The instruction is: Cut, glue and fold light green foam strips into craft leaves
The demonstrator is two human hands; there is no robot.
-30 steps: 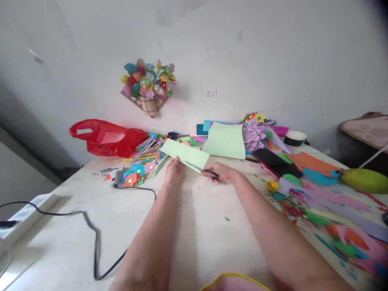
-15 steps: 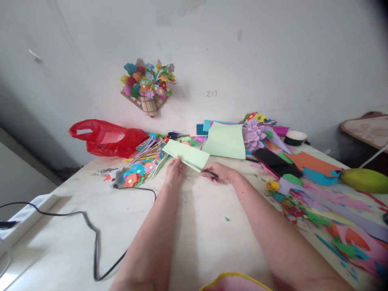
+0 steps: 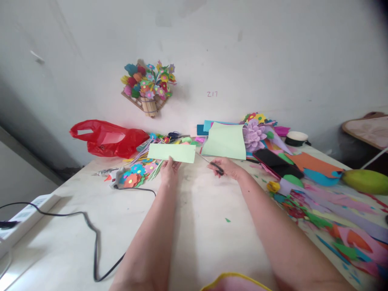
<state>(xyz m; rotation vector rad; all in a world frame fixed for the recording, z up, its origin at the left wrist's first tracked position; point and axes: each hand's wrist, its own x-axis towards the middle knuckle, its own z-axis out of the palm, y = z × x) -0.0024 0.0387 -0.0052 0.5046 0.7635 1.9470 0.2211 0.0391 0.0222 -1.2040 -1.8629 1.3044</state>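
My left hand (image 3: pixel 170 169) grips a light green foam strip (image 3: pixel 172 152) by its lower edge, thumb in front, holding it above the table. In my right hand (image 3: pixel 226 167) is a pair of scissors (image 3: pixel 217 167) with dark handles; their blades point up and left to the strip's right end. Whether the blade tips touch the strip I cannot tell. Behind the right hand lies a larger light green sheet (image 3: pixel 226 141). Thin green strips (image 3: pixel 155 171) lie beside my left hand, near cut-out foam flowers (image 3: pixel 133 178).
A glue gun (image 3: pixel 115 178) with a black cord (image 3: pixel 96 242) lies at left. Behind it is a red plastic bag (image 3: pixel 112 137). Foam scraps (image 3: pixel 321 214), a phone (image 3: pixel 274 162) and a tape roll (image 3: pixel 296 138) cover the right side. A flower basket (image 3: pixel 149 105) hangs on the wall.
The strip has moved left and turned nearly level. My right hand has drawn slightly right, and the scissors have come away from the strip's lower edge, their blades now showing.
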